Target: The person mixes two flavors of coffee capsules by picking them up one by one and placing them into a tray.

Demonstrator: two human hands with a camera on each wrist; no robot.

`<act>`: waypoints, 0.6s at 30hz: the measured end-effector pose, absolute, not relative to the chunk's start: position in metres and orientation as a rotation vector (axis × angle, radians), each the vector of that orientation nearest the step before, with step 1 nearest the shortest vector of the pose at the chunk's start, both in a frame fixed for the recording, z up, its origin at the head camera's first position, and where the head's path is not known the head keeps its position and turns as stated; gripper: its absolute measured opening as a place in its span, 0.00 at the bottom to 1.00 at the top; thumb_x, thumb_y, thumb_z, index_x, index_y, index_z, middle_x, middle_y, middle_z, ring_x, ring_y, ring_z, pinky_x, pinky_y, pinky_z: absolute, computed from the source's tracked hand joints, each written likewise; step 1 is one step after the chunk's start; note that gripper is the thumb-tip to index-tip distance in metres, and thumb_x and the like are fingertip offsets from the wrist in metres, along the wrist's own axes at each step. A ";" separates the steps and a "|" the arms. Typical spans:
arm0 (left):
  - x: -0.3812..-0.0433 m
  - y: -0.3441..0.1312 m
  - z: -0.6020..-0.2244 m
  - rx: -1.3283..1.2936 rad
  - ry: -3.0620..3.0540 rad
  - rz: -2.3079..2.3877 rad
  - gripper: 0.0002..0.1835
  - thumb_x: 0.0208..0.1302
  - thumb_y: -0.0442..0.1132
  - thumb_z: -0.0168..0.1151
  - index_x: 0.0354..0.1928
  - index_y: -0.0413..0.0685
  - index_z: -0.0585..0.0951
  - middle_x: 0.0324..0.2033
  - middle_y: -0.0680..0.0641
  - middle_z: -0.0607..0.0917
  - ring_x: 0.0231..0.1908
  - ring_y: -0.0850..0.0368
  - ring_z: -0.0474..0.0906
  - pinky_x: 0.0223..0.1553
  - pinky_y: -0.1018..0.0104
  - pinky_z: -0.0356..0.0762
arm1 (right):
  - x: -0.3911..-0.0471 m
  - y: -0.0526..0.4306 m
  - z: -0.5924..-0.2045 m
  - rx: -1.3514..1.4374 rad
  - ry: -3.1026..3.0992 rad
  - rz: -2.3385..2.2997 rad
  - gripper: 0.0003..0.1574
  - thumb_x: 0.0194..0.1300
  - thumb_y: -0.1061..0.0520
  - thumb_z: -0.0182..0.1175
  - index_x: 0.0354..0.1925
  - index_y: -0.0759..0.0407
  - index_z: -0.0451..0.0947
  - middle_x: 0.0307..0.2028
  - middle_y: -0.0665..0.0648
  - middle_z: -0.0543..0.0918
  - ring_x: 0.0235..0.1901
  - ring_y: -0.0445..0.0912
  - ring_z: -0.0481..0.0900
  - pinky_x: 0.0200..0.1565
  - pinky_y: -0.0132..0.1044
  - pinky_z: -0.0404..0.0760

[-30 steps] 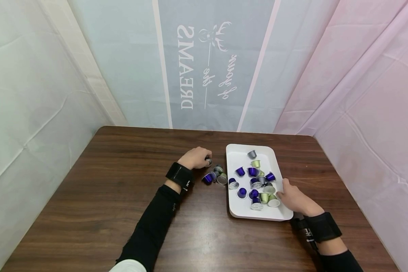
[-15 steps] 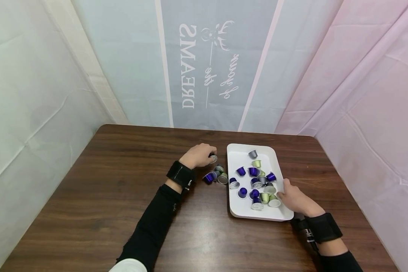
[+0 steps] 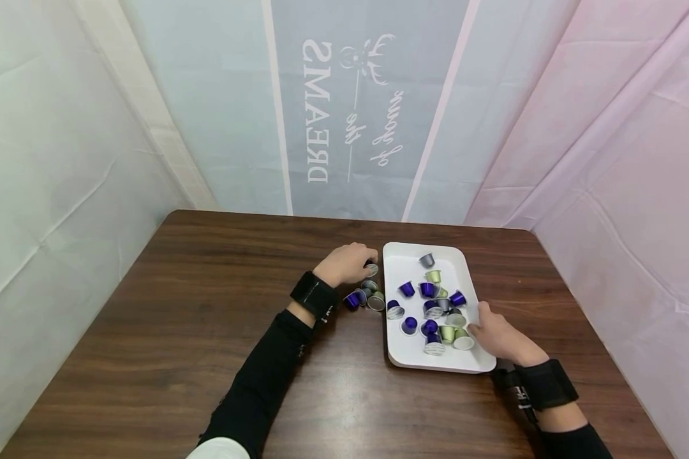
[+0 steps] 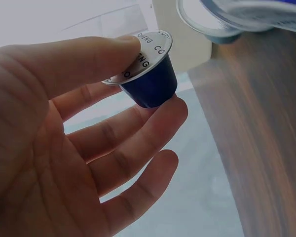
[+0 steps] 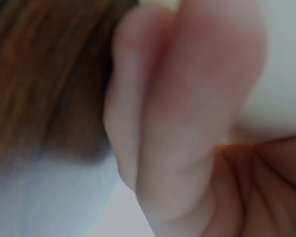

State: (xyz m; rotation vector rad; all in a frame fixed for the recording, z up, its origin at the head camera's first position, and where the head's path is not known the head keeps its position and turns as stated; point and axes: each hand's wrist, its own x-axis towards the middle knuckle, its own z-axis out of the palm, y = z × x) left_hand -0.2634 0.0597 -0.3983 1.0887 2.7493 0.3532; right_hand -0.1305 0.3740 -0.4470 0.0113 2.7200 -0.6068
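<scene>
My left hand [image 3: 344, 264] pinches a dark blue coffee capsule [image 4: 150, 86] between thumb and fingers. In the left wrist view the thumb presses on its printed silver lid, with the fingertips under its base. This hand is just left of a white tray [image 3: 400, 262] in the head view. A small group of coffee capsules [image 3: 376, 302], blue, grey and green, lies on the table below it. My right hand [image 3: 505, 335] grips the tray's right rim, thumb at the inner side. In the right wrist view its fingers [image 5: 187, 108] are blurred and close to the camera.
Several blue capsules [image 3: 409, 325], green capsules [image 3: 446, 333] and grey ones lie scattered in the tray, some on their sides. The brown wooden table [image 3: 207, 331] ends at a grey-blue cloth [image 3: 356, 197] behind, with pale curtains [image 3: 80, 191] at both sides.
My left hand has moved right, closer to the tray's left rim, carrying the capsule. The right hand has stayed on the tray, and the capsules in the tray lie as before.
</scene>
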 end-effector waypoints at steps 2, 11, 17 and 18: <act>-0.264 0.064 -0.396 1.111 2.742 0.353 0.10 0.69 0.42 0.54 0.49 0.53 0.79 0.40 0.50 0.78 0.35 0.58 0.71 0.34 0.66 0.69 | -0.130 0.374 -0.447 0.010 2.720 -0.612 0.33 0.71 0.59 0.47 0.58 0.83 0.45 0.54 0.87 0.62 0.52 0.65 0.71 0.45 0.54 0.73; -0.266 0.077 -0.390 1.244 2.759 0.332 0.07 0.70 0.44 0.54 0.44 0.52 0.78 0.36 0.51 0.75 0.33 0.59 0.69 0.32 0.67 0.67 | -0.132 0.372 -0.446 0.005 2.735 -0.601 0.32 0.70 0.59 0.47 0.58 0.83 0.46 0.53 0.86 0.63 0.50 0.63 0.72 0.44 0.54 0.73; -0.270 0.085 -0.387 1.322 2.730 0.288 0.09 0.70 0.42 0.54 0.48 0.51 0.78 0.40 0.50 0.77 0.36 0.59 0.71 0.36 0.67 0.69 | -0.130 0.373 -0.446 0.012 2.735 -0.588 0.32 0.70 0.60 0.48 0.57 0.83 0.47 0.52 0.87 0.64 0.48 0.62 0.73 0.43 0.52 0.74; -0.271 0.087 -0.386 1.334 2.729 0.272 0.09 0.70 0.41 0.54 0.48 0.51 0.78 0.41 0.50 0.77 0.37 0.59 0.71 0.37 0.68 0.69 | -0.130 0.373 -0.447 0.016 2.733 -0.588 0.32 0.70 0.60 0.48 0.57 0.83 0.47 0.52 0.87 0.64 0.48 0.62 0.73 0.43 0.52 0.74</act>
